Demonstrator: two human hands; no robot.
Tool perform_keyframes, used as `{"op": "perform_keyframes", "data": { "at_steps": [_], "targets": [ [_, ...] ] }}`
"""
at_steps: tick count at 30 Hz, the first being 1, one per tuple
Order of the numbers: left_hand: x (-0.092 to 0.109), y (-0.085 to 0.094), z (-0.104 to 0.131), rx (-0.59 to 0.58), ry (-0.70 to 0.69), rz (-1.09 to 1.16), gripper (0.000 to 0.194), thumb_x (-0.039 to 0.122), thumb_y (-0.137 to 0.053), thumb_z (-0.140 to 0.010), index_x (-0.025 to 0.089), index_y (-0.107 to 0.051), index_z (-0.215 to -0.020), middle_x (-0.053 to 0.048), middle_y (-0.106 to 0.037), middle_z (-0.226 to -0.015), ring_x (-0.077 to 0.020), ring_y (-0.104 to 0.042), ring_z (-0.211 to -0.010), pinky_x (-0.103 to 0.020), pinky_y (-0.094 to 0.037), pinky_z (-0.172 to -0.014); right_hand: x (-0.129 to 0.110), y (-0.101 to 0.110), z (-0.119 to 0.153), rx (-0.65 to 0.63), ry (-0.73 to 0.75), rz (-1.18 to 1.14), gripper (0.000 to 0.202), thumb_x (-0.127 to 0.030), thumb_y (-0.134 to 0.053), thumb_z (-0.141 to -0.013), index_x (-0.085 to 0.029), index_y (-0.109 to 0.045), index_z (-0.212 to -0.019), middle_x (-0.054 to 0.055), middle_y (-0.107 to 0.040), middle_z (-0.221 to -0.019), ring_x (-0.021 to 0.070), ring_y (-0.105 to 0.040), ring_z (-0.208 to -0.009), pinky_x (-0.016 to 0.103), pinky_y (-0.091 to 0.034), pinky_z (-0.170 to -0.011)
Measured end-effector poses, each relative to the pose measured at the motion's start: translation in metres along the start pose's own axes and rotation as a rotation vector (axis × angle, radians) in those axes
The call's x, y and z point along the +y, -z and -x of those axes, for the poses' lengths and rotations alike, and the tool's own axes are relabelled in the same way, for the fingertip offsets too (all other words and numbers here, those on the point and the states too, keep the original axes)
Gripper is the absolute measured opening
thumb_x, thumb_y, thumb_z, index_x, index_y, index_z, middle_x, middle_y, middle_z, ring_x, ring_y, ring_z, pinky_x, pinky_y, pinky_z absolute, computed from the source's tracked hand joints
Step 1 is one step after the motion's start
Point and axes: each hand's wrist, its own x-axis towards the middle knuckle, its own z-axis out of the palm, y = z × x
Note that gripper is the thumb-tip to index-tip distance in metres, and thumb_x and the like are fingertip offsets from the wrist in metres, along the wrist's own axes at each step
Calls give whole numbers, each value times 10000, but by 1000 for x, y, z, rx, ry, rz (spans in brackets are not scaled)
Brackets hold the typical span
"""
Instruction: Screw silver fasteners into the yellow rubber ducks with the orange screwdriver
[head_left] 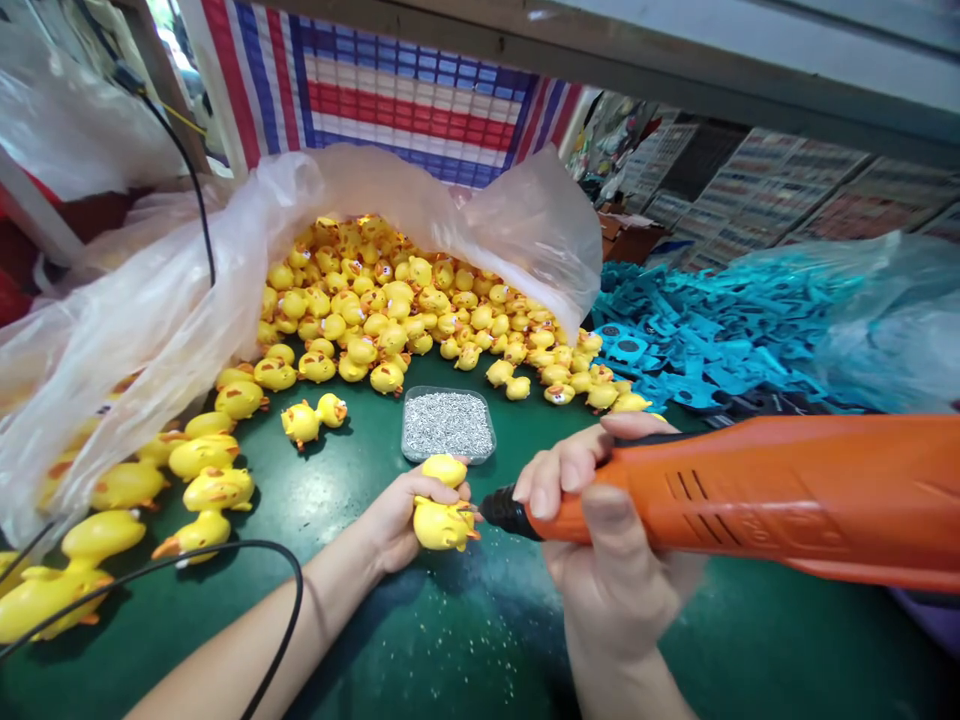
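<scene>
My left hand (405, 520) grips a yellow duck toy (442, 524), its fingers wrapped round the narrow middle. My right hand (615, 530) is closed round the front part of an orange electric screwdriver (750, 495), which lies nearly level and points left. The black nose of the tool is close to the right side of the toy; whether its tip touches cannot be made out. Just behind the held toy, a clear plastic tray (406, 440) full of small silvery screws sits on the green table (352, 500).
A big heap of yellow duck toys (390, 310) spills from a translucent plastic bag (195, 270). More toys lie at the left. Blue plastic parts (697, 330) are piled at the right. A black cable (289, 560) loops over the lower left. Yellow specks dot the table.
</scene>
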Motion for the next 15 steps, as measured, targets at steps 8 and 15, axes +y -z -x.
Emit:
{"op": "perform_keyframes", "data": {
  "at_steps": [8, 15],
  "targets": [
    [-1, -10, 9, -22, -45, 17, 508, 11, -575, -486, 122, -612, -980, -20, -629, -641, -148, -597, -565, -279, -530, -599, 16, -8, 10, -67, -18, -117, 208, -346, -679, -845, -301, -562, -1011, -73, -529, -659, 82, -529, -494, 221, -493, -517],
    [-2, -7, 9, -40, -29, 30, 426, 8, -508, -464, 123, -589, -866, -13, -616, -588, -135, -567, -482, -225, -474, -456, 27, -9, 18, -102, 35, -81, 158, -296, -647, -852, -291, -536, -964, -84, -506, -663, 71, -495, -447, 228, -457, -474]
  ]
}}
